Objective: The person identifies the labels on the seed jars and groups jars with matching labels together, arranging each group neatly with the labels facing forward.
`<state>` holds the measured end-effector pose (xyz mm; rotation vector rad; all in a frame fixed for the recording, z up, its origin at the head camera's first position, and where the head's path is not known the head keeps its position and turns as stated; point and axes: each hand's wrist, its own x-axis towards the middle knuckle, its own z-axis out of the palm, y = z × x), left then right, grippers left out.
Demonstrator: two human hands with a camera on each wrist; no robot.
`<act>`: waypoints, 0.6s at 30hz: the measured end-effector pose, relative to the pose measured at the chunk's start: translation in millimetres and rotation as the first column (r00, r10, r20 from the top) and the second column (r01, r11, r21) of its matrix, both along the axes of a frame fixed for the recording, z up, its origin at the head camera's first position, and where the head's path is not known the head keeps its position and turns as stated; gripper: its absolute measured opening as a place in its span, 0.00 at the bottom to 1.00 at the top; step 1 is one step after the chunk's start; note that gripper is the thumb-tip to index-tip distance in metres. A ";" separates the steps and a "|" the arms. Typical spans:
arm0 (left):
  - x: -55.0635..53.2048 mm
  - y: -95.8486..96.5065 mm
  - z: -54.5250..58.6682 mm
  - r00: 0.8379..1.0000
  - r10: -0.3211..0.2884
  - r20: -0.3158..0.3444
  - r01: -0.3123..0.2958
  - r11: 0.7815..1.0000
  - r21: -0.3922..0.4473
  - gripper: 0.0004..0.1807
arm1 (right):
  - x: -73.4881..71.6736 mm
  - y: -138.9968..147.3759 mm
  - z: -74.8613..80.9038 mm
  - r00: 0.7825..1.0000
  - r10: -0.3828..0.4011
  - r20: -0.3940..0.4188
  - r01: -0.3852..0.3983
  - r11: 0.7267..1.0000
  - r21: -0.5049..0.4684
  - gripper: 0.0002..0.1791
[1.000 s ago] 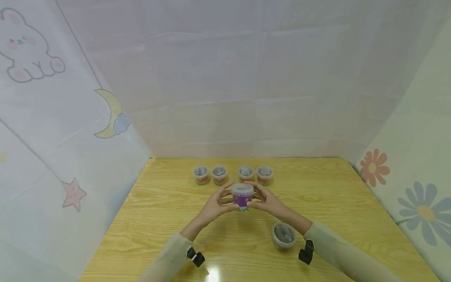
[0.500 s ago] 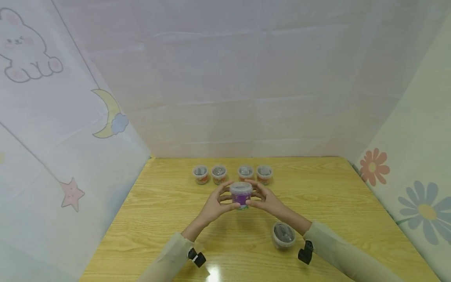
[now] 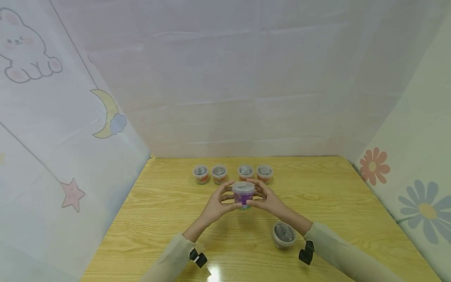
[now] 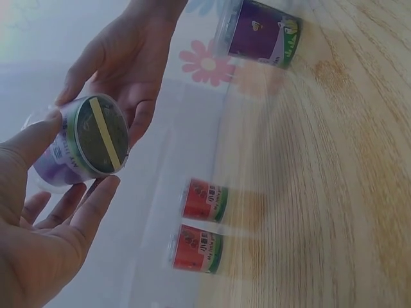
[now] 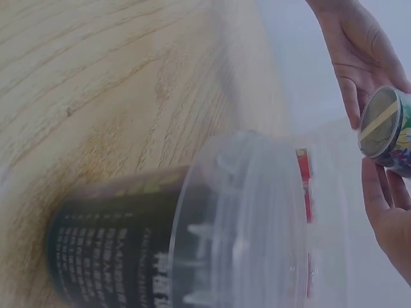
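In the head view, a clear plastic tub with a lid and purple label [image 3: 244,196] is held above the table between both hands. My left hand [image 3: 217,204] grips its left side, thumb in front and fingers behind. From the right, my right hand [image 3: 268,200] grips it in the same way. The left wrist view shows the tub's dark round underside [image 4: 103,136] with a pale strip across it. Below my right forearm, a second lidded tub [image 3: 283,235] stands on the table; its purple label [image 4: 257,33] shows in the left wrist view.
Along the back of the wooden table [image 3: 158,219] stand several red-labelled tubs, among them a left one [image 3: 201,175] and a right one [image 3: 264,175]. A pale sheet wall [image 3: 246,98] rises behind them, with patterned sheets at both sides.
The held tub has risen very slightly, drifting a little left and then right between both hands. Both hands keep their grip; the tubs on the table have not moved.
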<state>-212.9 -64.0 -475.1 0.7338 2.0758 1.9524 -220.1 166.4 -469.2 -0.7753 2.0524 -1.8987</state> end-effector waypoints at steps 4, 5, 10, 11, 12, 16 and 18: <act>-1.5 -1.8 -0.8 0.998 -0.042 0.051 0.041 0.999 0.022 0.40 | -2.7 5.4 -2.1 0.999 0.048 0.020 -0.047 0.998 -0.029 0.36; -1.9 -2.3 -1.2 0.997 -0.054 0.060 0.053 0.998 0.025 0.40 | -3.4 6.7 -2.9 0.998 0.063 0.022 -0.063 0.997 -0.039 0.36; -2.9 -3.8 -2.3 0.993 -0.099 0.068 0.098 0.995 0.013 0.42 | -5.9 9.8 -5.4 0.992 0.128 0.021 -0.126 0.990 -0.063 0.36; -2.9 -3.6 -2.3 0.993 -0.103 0.061 0.102 0.995 0.012 0.42 | -5.9 9.7 -5.3 0.991 0.131 0.021 -0.129 0.990 -0.062 0.36; -2.8 -3.5 -2.1 0.993 -0.105 0.057 0.105 0.994 0.011 0.42 | -5.8 9.4 -5.1 0.991 0.131 0.023 -0.129 0.990 -0.060 0.36; -0.7 -2.5 1.4 0.993 -0.103 0.057 0.103 0.995 0.018 0.41 | -3.5 7.7 -2.5 0.993 0.118 0.028 -0.117 0.992 -0.043 0.36; -0.4 -2.2 1.3 0.994 -0.093 0.064 0.092 0.996 0.016 0.41 | -3.0 7.0 -1.6 0.993 0.113 0.023 -0.112 0.993 -0.034 0.36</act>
